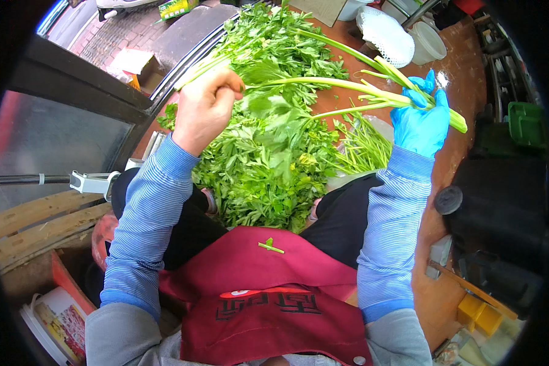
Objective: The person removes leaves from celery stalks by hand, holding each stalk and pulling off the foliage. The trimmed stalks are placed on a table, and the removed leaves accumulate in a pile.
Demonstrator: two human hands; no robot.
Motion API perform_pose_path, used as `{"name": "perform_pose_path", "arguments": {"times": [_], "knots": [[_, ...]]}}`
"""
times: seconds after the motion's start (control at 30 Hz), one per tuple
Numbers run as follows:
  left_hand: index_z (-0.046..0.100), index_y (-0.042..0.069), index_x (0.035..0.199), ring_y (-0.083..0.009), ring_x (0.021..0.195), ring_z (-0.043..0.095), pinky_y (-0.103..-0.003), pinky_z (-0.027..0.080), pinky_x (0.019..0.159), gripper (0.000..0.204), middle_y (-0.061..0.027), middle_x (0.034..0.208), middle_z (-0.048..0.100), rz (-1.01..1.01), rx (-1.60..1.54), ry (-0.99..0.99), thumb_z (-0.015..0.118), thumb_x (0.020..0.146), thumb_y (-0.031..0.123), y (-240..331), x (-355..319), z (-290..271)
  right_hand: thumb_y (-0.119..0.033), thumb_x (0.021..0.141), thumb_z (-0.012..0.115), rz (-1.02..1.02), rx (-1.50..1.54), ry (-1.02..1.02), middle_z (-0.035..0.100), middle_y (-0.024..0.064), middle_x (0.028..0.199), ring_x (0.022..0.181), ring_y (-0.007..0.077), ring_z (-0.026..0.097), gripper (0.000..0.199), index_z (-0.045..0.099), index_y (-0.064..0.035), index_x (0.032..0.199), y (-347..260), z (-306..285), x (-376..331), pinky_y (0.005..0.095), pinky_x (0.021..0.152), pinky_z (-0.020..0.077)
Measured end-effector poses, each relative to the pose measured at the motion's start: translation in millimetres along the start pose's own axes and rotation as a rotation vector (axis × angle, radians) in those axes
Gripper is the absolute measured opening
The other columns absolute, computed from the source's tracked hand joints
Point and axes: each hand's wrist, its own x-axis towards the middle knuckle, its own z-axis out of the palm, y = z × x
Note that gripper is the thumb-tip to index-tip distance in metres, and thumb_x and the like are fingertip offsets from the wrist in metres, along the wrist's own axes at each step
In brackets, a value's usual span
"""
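My right hand (419, 125), in a blue glove, grips several pale green celery stalks (348, 83) near their cut ends. Their leafy tops reach left over a big heap of celery leaves (244, 165) between my knees. Bare and closed, my left hand (206, 108) is raised over the heap's left side, close to the leaf tips. What its curled fingers hold, if anything, is hidden. Beneath my right wrist lies a bunch of thin green stems (367, 145). One small celery snippet (271, 246) rests on my dark red apron (244, 268).
A white bucket (427, 46) and a white netted bundle (385, 36) stand at the far right. Black containers (500, 207) and a green bin (526, 125) line the right side. A dark door frame (85, 76) and wooden slats (46, 219) bound the left.
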Motion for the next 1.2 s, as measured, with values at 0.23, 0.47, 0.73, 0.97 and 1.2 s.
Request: {"name": "perform_pose_path", "arguments": {"times": [0.23,0.47,0.73,0.97,1.2], "knots": [[0.055,0.0,0.108,-0.0133,0.089,0.054,-0.029,0.041,0.084,0.025,-0.0064,0.09,0.062,-0.113,-0.335,-0.596,0.05,0.087,0.014,35.2,-6.1,41.9,-0.02,0.092,0.042,0.123,0.062,-0.077,0.046,0.0084,0.073,0.07,0.0179,0.047,0.03,0.052,0.0042,0.108,13.3,-3.8,1.0,0.0235,0.047,0.038],[0.056,0.002,0.079,-0.0126,0.076,0.052,-0.027,0.042,0.073,0.024,-0.0042,0.076,0.057,-0.206,-0.36,-0.759,0.048,0.086,0.023,15.6,-4.8,44.0,-0.02,0.092,0.039,0.012,-0.188,0.01,0.049,0.0073,0.072,0.062,0.0131,0.046,0.027,0.051,0.002,0.1,20.6,2.8,-2.6,0.019,0.041,0.0325],[0.059,0.004,0.081,-0.0139,0.076,0.056,-0.03,0.044,0.073,0.019,-0.0037,0.076,0.059,-0.386,-0.589,0.021,0.054,0.083,0.022,-43.9,-6.2,1.9,-0.019,0.092,0.038,-0.181,-0.104,0.041,0.049,0.0089,0.072,0.061,0.0132,0.046,0.027,0.055,0.0021,0.097,-19.4,-5.5,8.8,0.0194,0.042,0.0349],[0.064,0.001,0.097,-0.013,0.083,0.058,-0.026,0.045,0.071,0.022,-0.0079,0.09,0.064,-0.082,-0.009,-0.177,0.059,0.083,0.018,-8.3,-16.1,3.7,-0.023,0.092,0.04,-0.116,-0.026,0.152,0.049,0.0107,0.077,0.066,0.0154,0.047,0.031,0.053,0.0021,0.107,-15.0,-1.4,2.2,0.0237,0.054,0.0417],[0.06,0.003,0.107,-0.015,0.094,0.057,-0.029,0.044,0.085,0.024,-0.0073,0.099,0.063,0.342,-0.083,0.002,0.049,0.086,0.008,19.1,23.9,3.2,-0.019,0.092,0.042,0.196,0.026,-0.131,0.045,0.0075,0.078,0.06,0.0102,0.039,0.032,0.047,-0.0018,0.118,-4.2,-7.4,0.9,0.0175,0.043,0.0323]]}}
